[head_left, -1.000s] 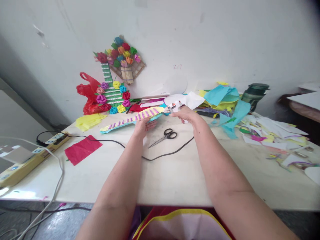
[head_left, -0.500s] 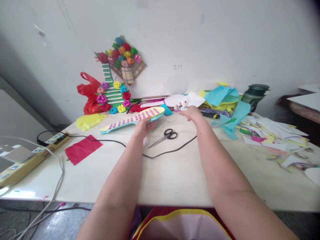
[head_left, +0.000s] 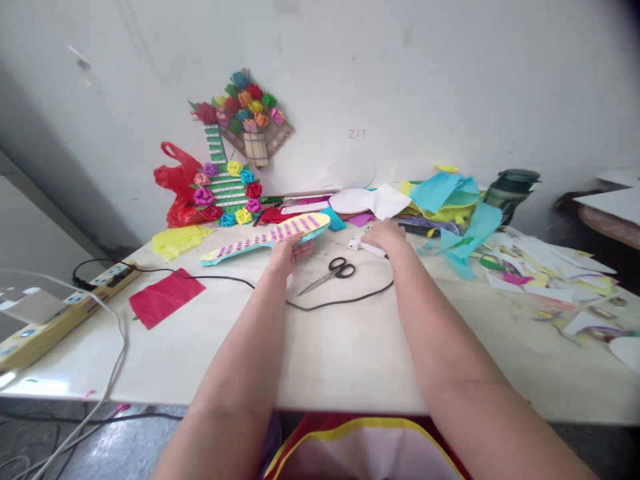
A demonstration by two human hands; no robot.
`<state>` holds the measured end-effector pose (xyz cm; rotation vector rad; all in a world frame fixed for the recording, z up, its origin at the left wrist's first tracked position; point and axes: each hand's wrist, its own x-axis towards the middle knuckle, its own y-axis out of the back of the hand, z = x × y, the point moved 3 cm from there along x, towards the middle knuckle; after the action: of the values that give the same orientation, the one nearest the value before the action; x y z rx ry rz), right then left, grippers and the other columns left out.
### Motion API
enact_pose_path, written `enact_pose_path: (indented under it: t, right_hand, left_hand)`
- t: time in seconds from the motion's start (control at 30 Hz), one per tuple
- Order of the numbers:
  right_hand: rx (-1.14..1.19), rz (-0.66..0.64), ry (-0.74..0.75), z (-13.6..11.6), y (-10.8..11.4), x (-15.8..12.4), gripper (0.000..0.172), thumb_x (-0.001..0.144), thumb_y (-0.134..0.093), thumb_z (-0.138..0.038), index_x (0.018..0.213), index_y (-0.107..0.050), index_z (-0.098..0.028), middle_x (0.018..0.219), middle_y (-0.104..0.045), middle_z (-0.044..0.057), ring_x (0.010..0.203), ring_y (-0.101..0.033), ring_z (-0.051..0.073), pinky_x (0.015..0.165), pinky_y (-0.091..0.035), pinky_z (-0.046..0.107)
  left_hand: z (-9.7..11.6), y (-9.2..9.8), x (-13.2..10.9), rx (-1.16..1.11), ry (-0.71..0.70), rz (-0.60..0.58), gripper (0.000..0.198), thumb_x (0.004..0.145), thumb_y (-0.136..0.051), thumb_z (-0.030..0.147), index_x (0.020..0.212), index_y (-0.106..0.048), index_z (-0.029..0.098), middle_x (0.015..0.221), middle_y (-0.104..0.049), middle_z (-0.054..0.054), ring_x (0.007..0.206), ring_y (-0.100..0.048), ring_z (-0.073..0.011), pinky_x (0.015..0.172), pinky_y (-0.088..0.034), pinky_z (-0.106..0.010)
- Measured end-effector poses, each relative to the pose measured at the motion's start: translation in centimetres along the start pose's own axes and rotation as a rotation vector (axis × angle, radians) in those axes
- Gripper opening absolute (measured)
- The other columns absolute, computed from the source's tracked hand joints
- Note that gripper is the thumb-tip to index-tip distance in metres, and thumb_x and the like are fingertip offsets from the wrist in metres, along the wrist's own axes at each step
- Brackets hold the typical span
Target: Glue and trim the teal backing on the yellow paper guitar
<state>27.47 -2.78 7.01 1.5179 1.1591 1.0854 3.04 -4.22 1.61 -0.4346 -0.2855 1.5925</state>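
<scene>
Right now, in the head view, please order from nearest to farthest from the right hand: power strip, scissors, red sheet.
1. Scissors, just left of the right hand.
2. Red sheet, farther left.
3. Power strip, at far left.

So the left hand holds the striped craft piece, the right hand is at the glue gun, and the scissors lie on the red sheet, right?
Not quite: the scissors lie on the tabletop, apart from the red sheet, as the head view shows. The left hand holds the striped craft piece, and the right hand is at the glue gun.
</scene>
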Motion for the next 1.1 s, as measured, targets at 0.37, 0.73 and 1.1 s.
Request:
enact_pose_path:
  t: [0.37,0.73,1.1]
  right_hand:
    - [0.953,-0.309,0.059,-7.3,-2.0,-3.3,0.028,0.071,-0.062,-0.04,0.063,-0.056,-0.013,0.054,-0.053,-0.001,0.041,-0.038,0.004,0.04,-0.029,0.017]
    - [1.379,-0.449,-0.215,-9.6,-3.4,-4.7,0.035,0.081,-0.056,-0.04,0.062,-0.05,-0.012,0.044,-0.047,-0.002,0.033,-0.031,0.002,0.032,-0.018,0.015]
    - [1.489,-0.455,-0.312,-9.9,-4.5,-4.2,0.016,0.08,-0.052,-0.019,0.066,-0.049,-0.013,0.041,-0.045,-0.004,0.03,-0.028,0.001,0.03,-0.014,0.015]
  left_hand:
    - [0.0,-0.3,-0.7,0.011,0.008,0.018,0.035,0.076,-0.048,0.008,0.11,-0.055,0.006,0.082,-0.069,-0.015,0.078,-0.068,-0.0237,0.069,-0.054,-0.033]
    - [-0.4,-0.3,-0.9,0.038,0.005,-0.034,0.037,0.076,-0.048,0.009,0.112,-0.056,0.006,0.077,-0.069,-0.014,0.073,-0.068,-0.0221,0.068,-0.054,-0.032]
    - [-0.3,-0.5,-1.1,0.013,0.027,-0.035,0.033,0.072,-0.048,0.01,0.103,-0.059,0.006,0.082,-0.069,-0.016,0.075,-0.068,-0.0231,0.068,-0.054,-0.034]
